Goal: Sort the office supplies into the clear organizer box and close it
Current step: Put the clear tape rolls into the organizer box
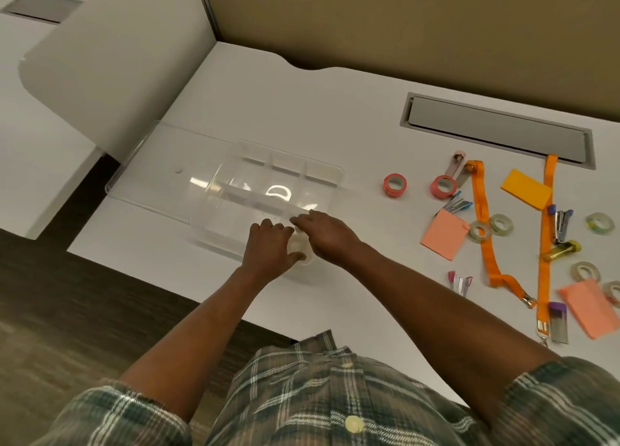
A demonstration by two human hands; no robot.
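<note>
Sorting has barely begun. The compartments of the box (291, 151) look empty as far as its glare shows, and its lid (161, 177) lies flipped open, beyond the fingertips to the left. Both hands meet at the box's near corner. The left hand (268, 248) curls its fingers down over the wall, and the right hand (322, 234) bends its fingers over the rim. I cannot tell whether either grips the wall or a small pale thing between them. Everything else waits on the smooth white desk (335, 116), right of the right hand: round tape rolls (395, 185), flat paper notes (443, 234), limp orange fabric lanyards (481, 207) and a small metal stapler (562, 224).
</note>
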